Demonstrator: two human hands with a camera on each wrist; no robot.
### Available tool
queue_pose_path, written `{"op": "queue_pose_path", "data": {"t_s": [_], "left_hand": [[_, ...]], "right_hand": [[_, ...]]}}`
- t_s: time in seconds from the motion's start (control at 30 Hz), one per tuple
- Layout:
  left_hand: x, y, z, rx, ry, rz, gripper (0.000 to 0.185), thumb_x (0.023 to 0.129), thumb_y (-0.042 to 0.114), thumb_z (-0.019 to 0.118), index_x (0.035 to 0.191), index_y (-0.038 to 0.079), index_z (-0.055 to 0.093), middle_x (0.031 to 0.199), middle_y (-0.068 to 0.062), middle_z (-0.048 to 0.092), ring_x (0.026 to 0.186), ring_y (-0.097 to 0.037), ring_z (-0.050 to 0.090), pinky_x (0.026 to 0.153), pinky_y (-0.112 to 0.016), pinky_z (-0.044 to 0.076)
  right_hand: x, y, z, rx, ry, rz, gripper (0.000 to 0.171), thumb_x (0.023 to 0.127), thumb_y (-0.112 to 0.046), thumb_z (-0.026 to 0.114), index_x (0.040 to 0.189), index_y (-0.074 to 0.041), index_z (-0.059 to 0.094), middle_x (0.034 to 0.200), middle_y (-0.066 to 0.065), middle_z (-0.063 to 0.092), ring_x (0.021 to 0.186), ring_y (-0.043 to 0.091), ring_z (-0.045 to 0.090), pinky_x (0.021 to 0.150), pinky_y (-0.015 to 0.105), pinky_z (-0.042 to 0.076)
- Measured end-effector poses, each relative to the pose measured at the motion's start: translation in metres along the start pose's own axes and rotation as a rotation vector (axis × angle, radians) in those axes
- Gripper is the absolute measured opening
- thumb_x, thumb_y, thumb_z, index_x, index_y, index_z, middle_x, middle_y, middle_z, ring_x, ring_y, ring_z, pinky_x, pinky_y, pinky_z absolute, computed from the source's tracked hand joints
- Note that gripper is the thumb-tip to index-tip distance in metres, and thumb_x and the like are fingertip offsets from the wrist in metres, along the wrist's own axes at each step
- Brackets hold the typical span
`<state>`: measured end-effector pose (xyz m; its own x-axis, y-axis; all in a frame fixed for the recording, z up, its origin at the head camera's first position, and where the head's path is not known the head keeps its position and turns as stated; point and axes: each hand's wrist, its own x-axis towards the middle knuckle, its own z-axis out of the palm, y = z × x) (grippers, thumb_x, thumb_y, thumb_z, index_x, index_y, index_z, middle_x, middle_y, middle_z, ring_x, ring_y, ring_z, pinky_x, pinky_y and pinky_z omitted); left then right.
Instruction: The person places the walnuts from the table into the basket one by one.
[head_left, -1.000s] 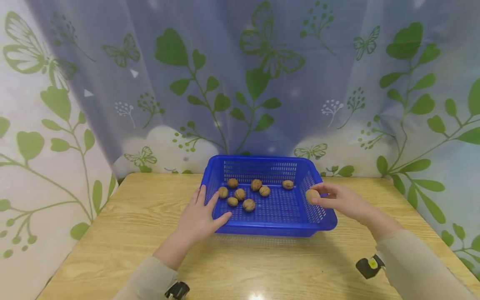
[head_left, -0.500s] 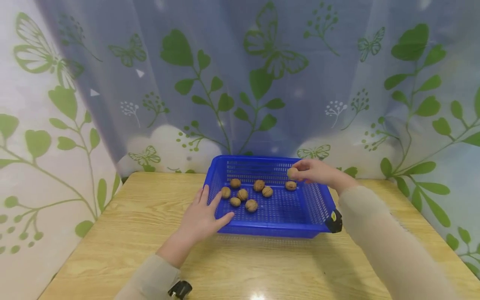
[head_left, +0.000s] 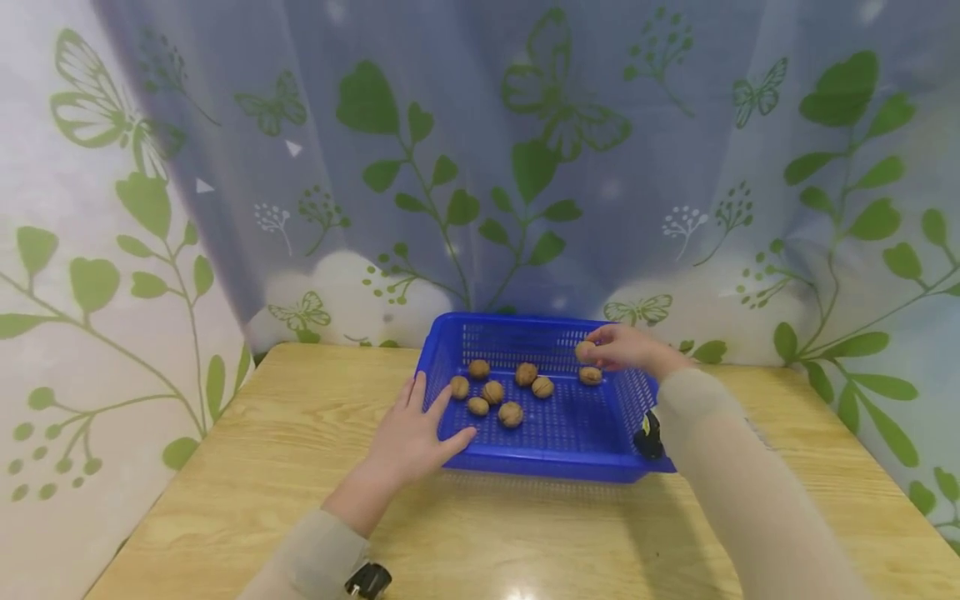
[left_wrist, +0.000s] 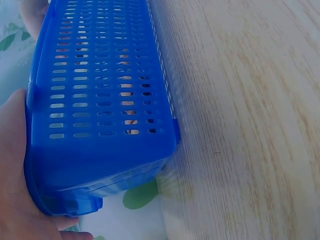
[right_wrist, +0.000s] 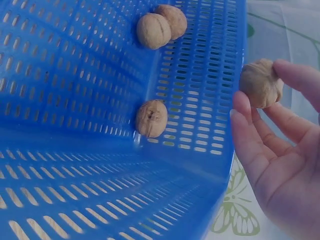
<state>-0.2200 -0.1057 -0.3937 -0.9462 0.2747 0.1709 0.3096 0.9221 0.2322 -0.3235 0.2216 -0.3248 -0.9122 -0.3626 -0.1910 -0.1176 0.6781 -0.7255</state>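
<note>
A blue plastic basket (head_left: 555, 458) with slotted walls stands on the table, and several walnuts (head_left: 511, 414) lie on its floor, mostly toward the left. Fingers spread, my left hand (head_left: 408, 435) rests on the rim at the basket's left front corner; the left wrist view shows this hand (left_wrist: 15, 185) against the rim too. Between thumb and fingers, my right hand (head_left: 628, 346) pinches one walnut (right_wrist: 261, 83) at the basket's far right, by the back rim. Just below that hand, a single walnut (head_left: 590, 376) lies in the far right corner.
The basket sits on a light wooden table (head_left: 480, 533). Behind the table hangs a blue and white curtain (head_left: 450, 150) with green leaves and butterflies. A small black device (head_left: 369, 579) is worn at my left wrist, another (head_left: 648, 435) at my right.
Holding the walnut, my right hand has moved from the basket's right side to the far right corner, then stayed nearly still. My left hand keeps its place on the rim. The head view shifts slightly.
</note>
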Motion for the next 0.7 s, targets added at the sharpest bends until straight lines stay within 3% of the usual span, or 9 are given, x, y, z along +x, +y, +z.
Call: {"op": "queue_pose_path", "data": {"t_s": [0.43, 0.7], "left_hand": [[-0.0037, -0.0031, 0.0059, -0.014, -0.005, -0.011, 0.081, 0.086, 0.068, 0.039, 0.145, 0.012, 0.036, 0.149, -0.028, 0.016, 0.138, -0.041, 0.012, 0.102, -0.056, 0.028], [0.0009, -0.0002, -0.0002, -0.001, -0.011, -0.014, 0.082, 0.086, 0.070, 0.038, 0.146, 0.014, 0.034, 0.150, -0.026, 0.014, 0.138, -0.040, 0.010, 0.101, -0.058, 0.028]], "right_hand": [[0.0042, -0.0028, 0.0107, 0.112, 0.011, 0.031, 0.055, 0.093, -0.011, 0.054, 0.134, 0.017, 0.031, 0.120, 0.029, 0.049, 0.091, 0.024, 0.059, 0.085, 0.036, 0.050], [-0.0014, 0.0006, 0.0020, 0.197, 0.042, -0.017, 0.055, 0.096, -0.011, 0.047, 0.139, 0.015, 0.023, 0.135, 0.035, 0.036, 0.113, 0.039, 0.051, 0.098, 0.043, 0.039]]}}
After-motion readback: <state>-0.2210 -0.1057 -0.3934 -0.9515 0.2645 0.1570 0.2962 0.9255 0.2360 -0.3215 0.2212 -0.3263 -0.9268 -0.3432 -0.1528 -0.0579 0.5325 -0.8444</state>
